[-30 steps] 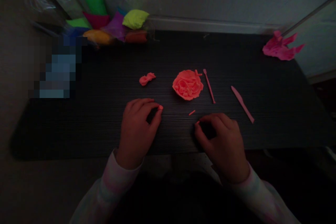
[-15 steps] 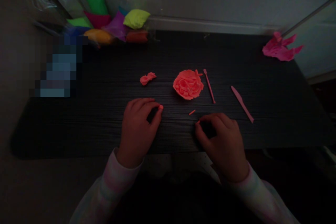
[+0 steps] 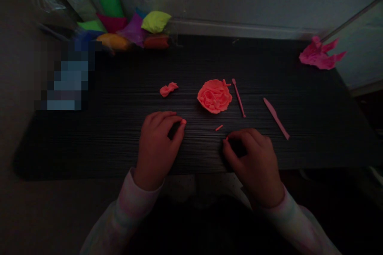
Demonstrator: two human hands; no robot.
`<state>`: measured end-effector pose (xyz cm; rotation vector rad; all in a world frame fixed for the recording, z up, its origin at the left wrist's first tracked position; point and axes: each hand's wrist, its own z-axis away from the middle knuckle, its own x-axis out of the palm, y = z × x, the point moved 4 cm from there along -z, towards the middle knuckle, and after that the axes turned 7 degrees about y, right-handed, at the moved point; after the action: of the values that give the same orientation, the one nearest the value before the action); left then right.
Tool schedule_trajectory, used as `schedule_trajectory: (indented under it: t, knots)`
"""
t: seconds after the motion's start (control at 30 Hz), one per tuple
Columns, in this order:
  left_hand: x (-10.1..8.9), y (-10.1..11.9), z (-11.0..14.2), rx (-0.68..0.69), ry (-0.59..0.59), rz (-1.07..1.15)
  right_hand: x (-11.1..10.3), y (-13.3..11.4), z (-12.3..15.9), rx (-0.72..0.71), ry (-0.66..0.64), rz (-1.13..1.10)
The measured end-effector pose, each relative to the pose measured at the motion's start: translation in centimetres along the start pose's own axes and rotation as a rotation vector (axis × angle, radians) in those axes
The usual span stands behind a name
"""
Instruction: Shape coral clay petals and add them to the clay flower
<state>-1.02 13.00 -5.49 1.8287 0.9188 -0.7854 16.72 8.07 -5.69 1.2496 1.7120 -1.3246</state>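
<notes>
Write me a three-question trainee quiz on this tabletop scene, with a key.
1. Multiple choice: Which of these lies farthest to the right in the view?
a) the flower-shaped piece
b) the pink knife
c) the slim rod tool

2. True or false: The left hand pinches a small coral piece between thumb and forefinger.

3. Fill in the blank: The short coral strip lies loose on the dark table, nearer to the ____ hand.

Key: 1. b, the pink knife; 2. true; 3. right, since the strip lies just beyond the fingertips of the right hand.
</notes>
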Motion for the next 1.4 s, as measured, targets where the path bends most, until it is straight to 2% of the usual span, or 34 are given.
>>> schedule_trajectory:
  t: [0.27,0.47,0.57,0.63,0.77,0.93,1.1,1.4]
  knots:
    - [-0.3,0.0,0.0,-0.035,-0.005,0.063,-0.7,0.6,0.0,-0.040,-0.081,-0.108]
    - [-0.6,-0.1,0.2,-0.174,-0.052,0.235,-0.5,1.4,-0.3,-0.148,-0.147,-0.124]
    - [-0.7,0.2,0.5,-0.277,-0.119,0.423,-0.5,1.3,-0.5,-0.165,-0.138,-0.152]
    - [-0.7,0.8,1.1,-0.366,-0.171,0.613,-1.1,1.0,-0.5,-0.138,-0.141,-0.248]
    - [-0.6,2.9,2.7,-0.551,-0.295,0.984,-3.5,0.0,-0.1,-0.038,-0.139,-0.474]
    - [-1.3,5.1,4.4,-0.662,-0.383,1.161,-6.3,-1.2,0.8,0.048,-0.095,-0.613]
    - [-1.8,5.6,5.0,-0.707,-0.393,1.232,-6.5,-1.7,1.7,0.077,-0.115,-0.725]
    - [-2.0,6.0,4.4,-0.593,-0.344,1.290,-5.4,-1.9,1.6,0.130,-0.124,-0.803]
